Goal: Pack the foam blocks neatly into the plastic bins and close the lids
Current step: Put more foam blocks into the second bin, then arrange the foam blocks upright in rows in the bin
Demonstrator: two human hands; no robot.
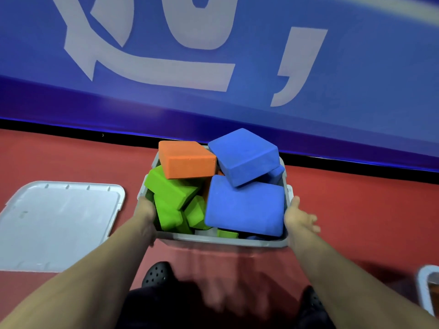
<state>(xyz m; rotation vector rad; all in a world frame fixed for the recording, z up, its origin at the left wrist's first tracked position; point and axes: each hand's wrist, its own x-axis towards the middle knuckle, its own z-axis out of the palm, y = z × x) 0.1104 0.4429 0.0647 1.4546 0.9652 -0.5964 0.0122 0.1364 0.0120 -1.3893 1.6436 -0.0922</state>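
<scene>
Blocks (244, 207) sat heaped above the rim of the bin (225, 242) on the red floor. Left hand (146, 214) gripped the bin's left edge; right hand (299, 219) lay open against its right side. Lid (59, 222) lay apart, left. Risk: protruding blocks would likely stop the lid seating

Red floor (356, 210), blue lettered wall (356, 91)

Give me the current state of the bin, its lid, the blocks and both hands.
bin: open, overfilled
lid: off, lying flat on the floor left of the bin
foam blocks: jumbled, several tilted and poking above the rim
left hand: gripping the bin's left rim
right hand: at the bin's right side, grip unclear
</scene>
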